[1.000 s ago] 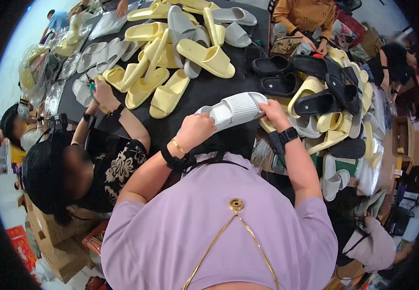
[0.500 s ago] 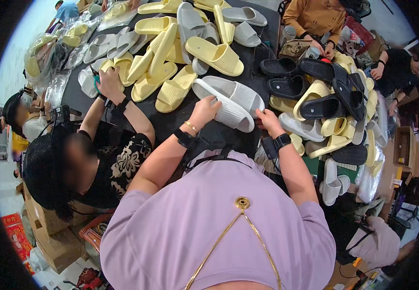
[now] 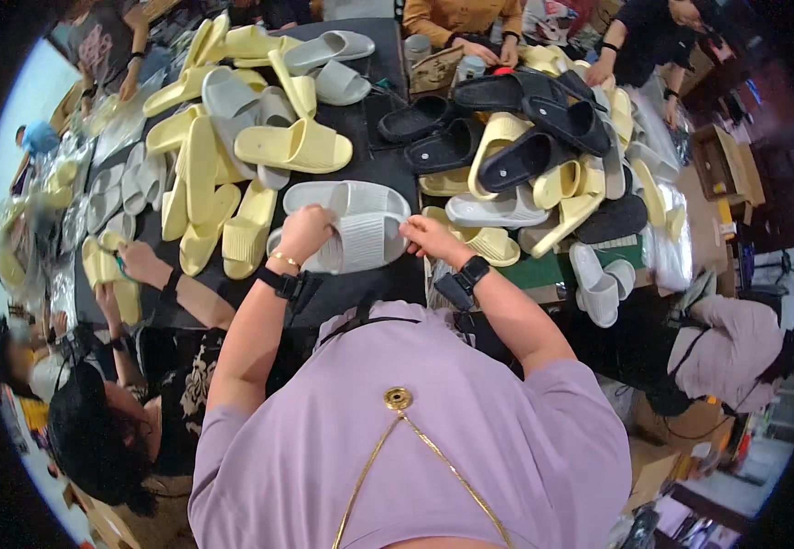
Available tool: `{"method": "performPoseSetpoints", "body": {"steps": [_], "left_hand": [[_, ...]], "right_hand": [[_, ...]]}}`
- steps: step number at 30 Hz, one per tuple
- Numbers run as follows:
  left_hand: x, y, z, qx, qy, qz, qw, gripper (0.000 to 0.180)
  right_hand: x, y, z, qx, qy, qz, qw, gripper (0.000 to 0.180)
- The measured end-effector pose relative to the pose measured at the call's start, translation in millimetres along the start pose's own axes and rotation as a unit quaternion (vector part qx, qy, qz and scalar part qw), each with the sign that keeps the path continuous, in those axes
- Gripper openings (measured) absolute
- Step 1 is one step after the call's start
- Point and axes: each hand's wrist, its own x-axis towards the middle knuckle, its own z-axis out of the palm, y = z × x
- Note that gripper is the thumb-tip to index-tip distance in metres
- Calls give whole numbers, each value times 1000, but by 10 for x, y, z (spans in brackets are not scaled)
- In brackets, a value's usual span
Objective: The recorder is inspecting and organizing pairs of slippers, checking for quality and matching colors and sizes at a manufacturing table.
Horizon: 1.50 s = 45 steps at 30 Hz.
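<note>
A pair of light grey slippers lies side by side on the dark table in front of me. The near grey slipper [image 3: 367,245] has a ribbed strap, and the far grey slipper [image 3: 374,198] lies against it. My left hand [image 3: 308,232] is closed over the near slipper by its heel half, hiding part of the footbed. At the toe end, my right hand [image 3: 432,238] pinches the edge of the same slipper between thumb and fingers. A yellow slipper [image 3: 248,229] lies to the left of the pair.
A heap of yellow and grey slippers [image 3: 197,156] covers the table's left half. Black slippers [image 3: 529,160] are piled with yellow and grey ones at right. A co-worker's hand [image 3: 145,265] works on yellow slippers at left. Other people sit across the table.
My view has swung, so the table appears shifted left. The grey pair now lies more level and flat, toes pointing right. Both my hands stay on it.
</note>
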Motion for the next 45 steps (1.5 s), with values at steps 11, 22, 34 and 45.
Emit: {"method": "performPoseSetpoints", "body": {"steps": [11, 22, 34, 45], "left_hand": [[237, 92, 514, 9, 20, 17, 1000, 28], [54, 367, 302, -93, 138, -76, 983, 22], [-214, 385, 736, -210, 116, -208, 948, 34], [-89, 543, 78, -624, 169, -190, 738, 36]], "right_hand": [[-40, 392, 104, -84, 91, -3, 992, 34], [43, 462, -33, -66, 281, -56, 956, 30], [278, 450, 311, -276, 221, -120, 928, 45], [-33, -432, 613, 13, 8, -77, 997, 40]]}}
